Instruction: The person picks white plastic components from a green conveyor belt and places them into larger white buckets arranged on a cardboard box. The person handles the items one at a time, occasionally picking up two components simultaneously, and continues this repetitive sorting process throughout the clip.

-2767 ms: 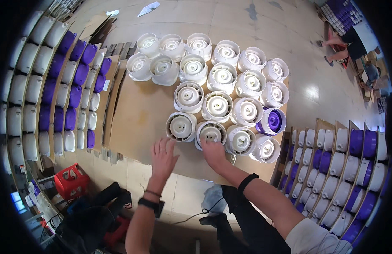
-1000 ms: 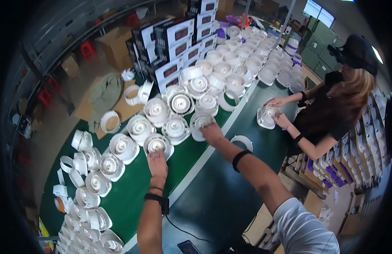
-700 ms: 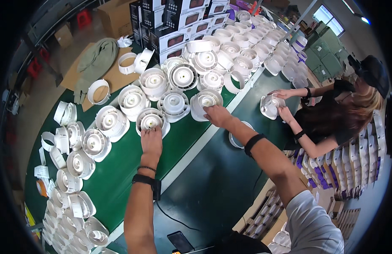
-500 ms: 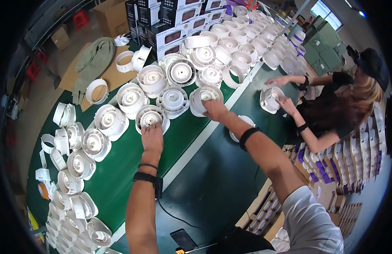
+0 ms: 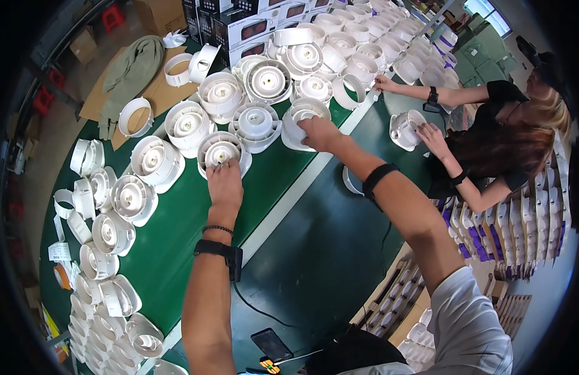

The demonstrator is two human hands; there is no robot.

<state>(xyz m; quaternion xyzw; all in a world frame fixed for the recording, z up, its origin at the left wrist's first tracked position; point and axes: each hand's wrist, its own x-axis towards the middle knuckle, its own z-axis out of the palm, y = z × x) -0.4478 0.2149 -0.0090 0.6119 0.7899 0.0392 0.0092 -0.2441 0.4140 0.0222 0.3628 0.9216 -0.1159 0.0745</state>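
Two round housings point(image 5: 219, 150), open ends up, axes near-vertical, are held at their rims by the left hand's point(image 5: 226, 185) and right hand's point(image 5: 321, 134) fingers; far sides are obstructed by neighbouring housings point(image 5: 268, 81).

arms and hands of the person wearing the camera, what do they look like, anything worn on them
The left hand and right hand are gloveless. The left wrist has a dark beaded bracelet and a black strap with a black device. The right forearm has a black band, below a short pale grey sleeve.
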